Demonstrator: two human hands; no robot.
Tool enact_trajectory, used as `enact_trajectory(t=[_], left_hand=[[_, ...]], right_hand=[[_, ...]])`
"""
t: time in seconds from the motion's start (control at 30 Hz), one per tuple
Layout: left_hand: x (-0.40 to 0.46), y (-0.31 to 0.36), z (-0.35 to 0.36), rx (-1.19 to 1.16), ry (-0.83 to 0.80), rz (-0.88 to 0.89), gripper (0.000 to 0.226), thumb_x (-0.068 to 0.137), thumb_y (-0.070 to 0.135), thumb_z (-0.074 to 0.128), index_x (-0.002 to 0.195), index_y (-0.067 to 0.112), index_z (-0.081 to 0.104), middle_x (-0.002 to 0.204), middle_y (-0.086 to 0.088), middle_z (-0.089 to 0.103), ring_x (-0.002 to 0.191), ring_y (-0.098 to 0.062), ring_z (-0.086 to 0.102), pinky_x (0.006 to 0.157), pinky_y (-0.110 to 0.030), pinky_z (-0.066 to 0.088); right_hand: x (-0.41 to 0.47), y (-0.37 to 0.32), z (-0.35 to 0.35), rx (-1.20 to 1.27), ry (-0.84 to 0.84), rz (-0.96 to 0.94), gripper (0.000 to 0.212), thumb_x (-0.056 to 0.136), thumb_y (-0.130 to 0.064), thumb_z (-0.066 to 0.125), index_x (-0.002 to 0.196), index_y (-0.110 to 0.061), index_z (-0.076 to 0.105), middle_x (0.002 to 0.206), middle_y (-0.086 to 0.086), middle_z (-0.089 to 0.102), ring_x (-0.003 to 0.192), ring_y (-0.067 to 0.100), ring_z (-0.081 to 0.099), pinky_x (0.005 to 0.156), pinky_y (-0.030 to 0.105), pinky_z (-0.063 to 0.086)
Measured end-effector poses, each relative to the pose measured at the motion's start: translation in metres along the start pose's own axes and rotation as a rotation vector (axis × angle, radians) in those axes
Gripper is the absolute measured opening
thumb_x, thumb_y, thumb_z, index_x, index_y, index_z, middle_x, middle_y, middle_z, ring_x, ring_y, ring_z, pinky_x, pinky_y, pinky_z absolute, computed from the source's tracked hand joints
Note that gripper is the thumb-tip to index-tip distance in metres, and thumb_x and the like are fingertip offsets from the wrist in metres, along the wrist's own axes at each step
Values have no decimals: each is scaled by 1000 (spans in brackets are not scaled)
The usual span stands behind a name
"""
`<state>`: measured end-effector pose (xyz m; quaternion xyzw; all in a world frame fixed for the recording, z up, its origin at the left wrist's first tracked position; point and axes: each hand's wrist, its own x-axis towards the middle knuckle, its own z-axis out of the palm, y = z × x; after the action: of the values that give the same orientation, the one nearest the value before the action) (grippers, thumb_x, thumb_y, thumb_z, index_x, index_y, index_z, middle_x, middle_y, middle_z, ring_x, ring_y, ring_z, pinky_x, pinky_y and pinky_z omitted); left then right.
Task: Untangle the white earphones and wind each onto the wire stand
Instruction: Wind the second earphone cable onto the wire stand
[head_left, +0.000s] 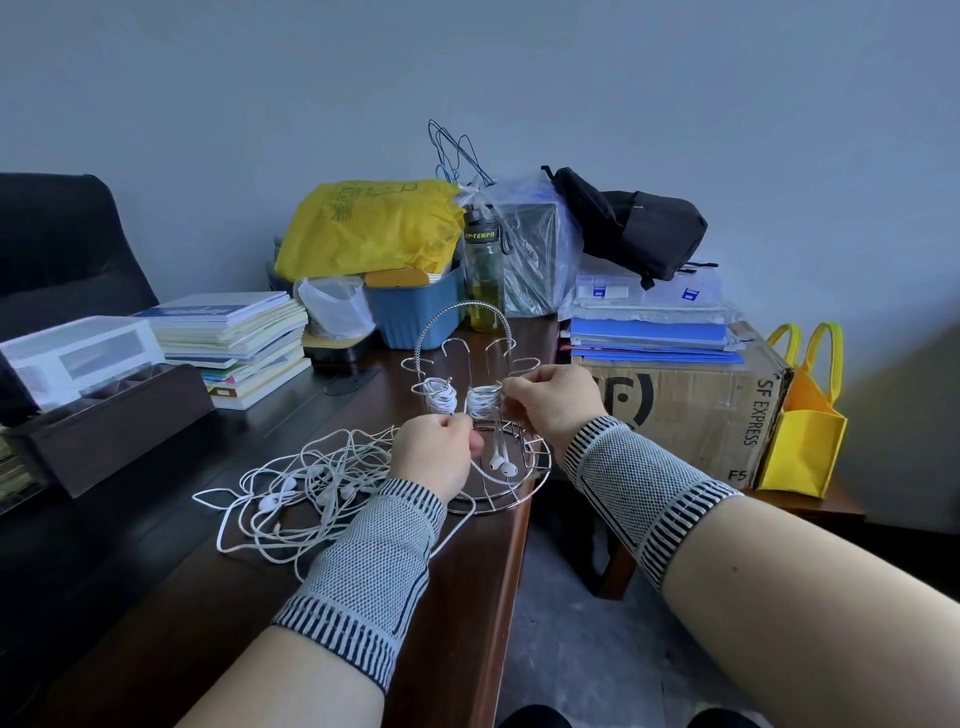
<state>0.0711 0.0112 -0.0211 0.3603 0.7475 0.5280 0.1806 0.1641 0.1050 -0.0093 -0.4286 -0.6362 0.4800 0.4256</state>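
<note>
- The wire stand (470, 415) sits at the near right corner of the dark worktop (156, 571), its round base partly over the worktop's edge. Its upright hooks rise under an arched handle.
- Two bundles of white cord are already wound on it: a left bundle (439, 399) and a right bundle (484, 402), side by side and close together, each wrapped round an upright hook, so their long axis runs up and down.
- Two earbuds (503, 464) hang below the right bundle and rest on the stand's base.
- The right hand (558, 402) is at the right bundle's right side, its fingers curled against it and seemingly pinching the cord; the exact grip is too small to make out.
- The left hand (434, 454) is just below and in front of the two bundles, its fingers curled in, apparently pinching a strand that leads to the right bundle. What it holds cannot be made out for certain.
- Both hands touch or nearly touch the right bundle, the right from the side and the left from below, so finishing that winding looks like the step in hand.
- The tangled earphones (306, 488) lie loose on the worktop to the left of the left hand, which is the nearer hand. At least three or four earbuds show in the tangle, so I judge two or more sets remain; the exact count cannot be told.
</note>
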Motion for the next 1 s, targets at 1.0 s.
enact_trajectory(t=[1.0], left_hand=[[-4, 0, 7, 180, 33, 183, 29, 93, 28, 58, 72, 15, 73, 53, 2, 59, 56, -17, 56, 56, -30, 46]], right_hand=[[-25, 26, -9, -281, -69, -340, 23, 78, -17, 72, 60, -23, 59, 76, -4, 67, 69, 11, 61, 71, 25, 53]])
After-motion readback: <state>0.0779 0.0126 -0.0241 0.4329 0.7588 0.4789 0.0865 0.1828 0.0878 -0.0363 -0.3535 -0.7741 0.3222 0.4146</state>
